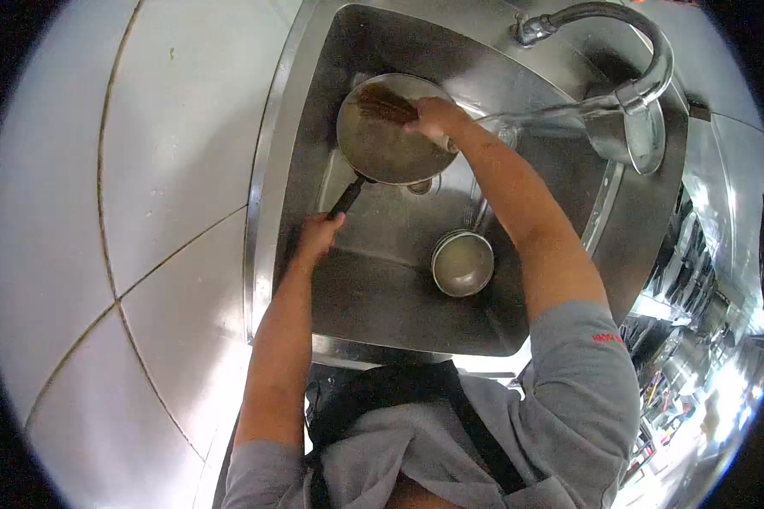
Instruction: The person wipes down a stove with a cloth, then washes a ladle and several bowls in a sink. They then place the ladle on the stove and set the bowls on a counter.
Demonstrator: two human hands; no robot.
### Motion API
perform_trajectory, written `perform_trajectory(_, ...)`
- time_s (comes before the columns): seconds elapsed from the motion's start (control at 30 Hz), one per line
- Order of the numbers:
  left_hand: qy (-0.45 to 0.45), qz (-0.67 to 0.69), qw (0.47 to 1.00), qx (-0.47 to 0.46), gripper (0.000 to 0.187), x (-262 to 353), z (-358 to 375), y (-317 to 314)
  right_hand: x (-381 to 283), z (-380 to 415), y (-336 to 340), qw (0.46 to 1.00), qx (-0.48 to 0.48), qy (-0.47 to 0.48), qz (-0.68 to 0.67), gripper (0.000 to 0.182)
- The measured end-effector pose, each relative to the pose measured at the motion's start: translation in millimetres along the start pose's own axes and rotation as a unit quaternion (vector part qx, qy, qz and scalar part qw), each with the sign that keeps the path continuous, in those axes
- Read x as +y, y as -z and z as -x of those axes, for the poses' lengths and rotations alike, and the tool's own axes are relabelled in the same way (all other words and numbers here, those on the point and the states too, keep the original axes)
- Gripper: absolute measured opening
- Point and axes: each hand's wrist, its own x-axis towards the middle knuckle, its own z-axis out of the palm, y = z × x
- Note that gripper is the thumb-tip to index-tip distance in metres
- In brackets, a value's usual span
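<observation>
My left hand is closed around the black handle of a round frying pan, which it holds in the steel sink. Inside the pan, brown bristles of a scrub brush lie against the upper part of the cooking surface. My right hand grips this brush at its bound end. A stream of water runs from the faucet toward my right wrist, where the arm hides part of it. Nearer to me, a small stack of round bowls with cloudy liquid in the top one sits on the sink floor.
A curved faucet arches over the sink's right side, with a metal vessel beneath its spout. The steel sink rim borders a white tiled wall at left. Metal kitchenware is crowded at far right.
</observation>
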Motion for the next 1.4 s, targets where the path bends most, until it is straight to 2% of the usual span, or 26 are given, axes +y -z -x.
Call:
perform_trajectory(0.03,-0.008,0.005,1.000,0.016,0.038,-4.5,-5.3,0.4,-12.8,16.9,15.8,1.000,0.001,0.002,0.003,0.066)
perform_trajectory(0.07,-0.007,0.008,1.000,0.019,0.038,-10.4,-11.0,0.3,-26.2,30.2,28.6,0.990,-0.125,0.046,0.036,0.063)
perform_trajectory(0.1,-0.061,-0.026,0.997,0.043,0.040,-17.6,-19.4,-0.6,-34.0,34.9,33.2,0.962,-0.249,0.088,0.069,0.061)
perform_trajectory(0.13,-0.113,-0.061,0.990,0.061,0.042,-32.9,-29.3,-5.3,-28.7,32.5,28.4,0.963,-0.242,0.103,0.058,0.061)
perform_trajectory(0.17,-0.113,-0.057,0.990,0.058,0.042,-46.2,-39.5,-10.8,-14.1,38.2,28.5,0.962,-0.245,0.101,0.061,0.061)
perform_trajectory(0.23,-0.146,-0.124,0.976,0.106,0.047,-69.5,-68.2,-13.7,-17.0,77.3,68.3,0.965,-0.251,-0.056,-0.048,0.064)
perform_trajectory(0.27,-0.146,-0.122,0.976,0.104,0.047,-57.4,-59.1,-10.3,-10.5,89.4,75.2,0.973,-0.221,-0.067,-0.026,0.065)
perform_trajectory(0.33,-0.039,-0.085,0.996,0.003,0.050,-18.2,-30.6,-1.9,20.9,98.7,67.4,0.978,-0.192,-0.079,0.001,0.066)
perform_trajectory(0.4,-0.051,-0.094,0.994,0.006,0.049,-20.7,-35.5,-1.7,66.2,85.6,24.0,0.966,-0.044,-0.098,0.236,0.063)
perform_trajectory(0.43,-0.059,-0.105,0.993,0.010,0.049,-23.6,-37.6,-1.3,74.5,86.4,13.2,0.966,-0.045,-0.096,0.237,0.063)
perform_trajectory(0.47,-0.057,-0.105,0.993,0.011,0.049,-25.7,-38.5,-0.8,78.9,90.9,1.1,0.981,-0.033,-0.054,0.182,0.064)
perform_trajectory(0.5,-0.096,-0.119,0.988,0.035,0.048,-27.5,-38.8,-2.2,79.6,96.7,-8.8,0.992,-0.021,-0.013,0.124,0.065)
perform_trajectory(0.53,-0.135,-0.132,0.980,0.057,0.048,-28.1,-37.8,-5.6,63.8,99.9,-5.9,0.981,-0.033,-0.079,0.174,0.065)
perform_trajectory(0.6,-0.144,-0.141,0.977,0.072,0.046,-26.3,-34.1,-10.8,48.5,80.5,-37.0,0.985,0.143,-0.080,0.053,0.066)
perform_trajectory(0.67,-0.148,-0.149,0.974,0.087,0.044,-26.8,-35.7,-10.3,19.0,62.7,-39.0,0.993,0.100,-0.032,0.054,0.062)
perform_trajectory(0.7,-0.104,-0.102,0.988,0.057,0.041,-33.5,-38.7,-5.9,16.1,56.7,-35.9,0.994,0.094,-0.035,0.050,0.062)
perform_trajectory(0.73,-0.064,-0.059,0.996,0.028,0.040,-34.1,-40.8,-1.9,15.6,48.4,-24.0,0.996,-0.087,-0.026,-0.019,0.061)
perform_trajectory(0.77,-0.069,-0.066,0.995,0.026,0.040,-25.9,-36.9,1.1,13.1,44.6,-7.7,0.962,-0.258,-0.013,-0.088,0.059)
perform_trajectory(0.83,0.006,0.024,0.999,-0.019,0.037,-12.5,-21.1,2.8,-4.6,55.7,33.4,0.976,-0.212,-0.025,-0.043,0.057)
perform_trajectory(0.9,0.002,0.010,1.000,-0.001,0.038,-18.0,-28.0,-0.1,0.9,47.6,31.9,0.985,-0.171,-0.034,0.003,0.055)
perform_trajectory(0.97,0.002,-0.008,1.000,0.015,0.039,-20.7,-28.5,-1.9,28.7,18.2,-7.1,0.991,0.053,0.121,-0.018,0.053)
perform_trajectory(1.0,0.013,-0.020,1.000,0.007,0.040,-17.8,-25.4,-1.1,-27.7,66.9,46.4,0.985,-0.155,-0.032,-0.071,0.052)
perform_trajectory(1.1,0.020,-0.039,0.999,-0.008,0.042,-17.4,-27.8,6.0,-29.4,72.0,54.3,0.978,-0.205,-0.003,-0.022,0.052)
perform_trajectory(1.27,0.045,0.000,0.999,-0.025,0.045,-8.6,-22.5,2.9,14.1,-1.8,-18.5,0.988,-0.135,-0.050,-0.057,0.052)
perform_trajectory(1.37,0.043,-0.025,0.999,0.004,0.045,-7.3,-17.3,1.0,54.3,-28.3,-40.1,0.966,-0.219,0.014,-0.134,0.054)
perform_trajectory(1.4,0.032,-0.030,0.999,-0.007,0.046,-9.9,-25.4,1.4,15.7,14.8,-12.1,0.991,-0.092,-0.039,-0.086,0.055)
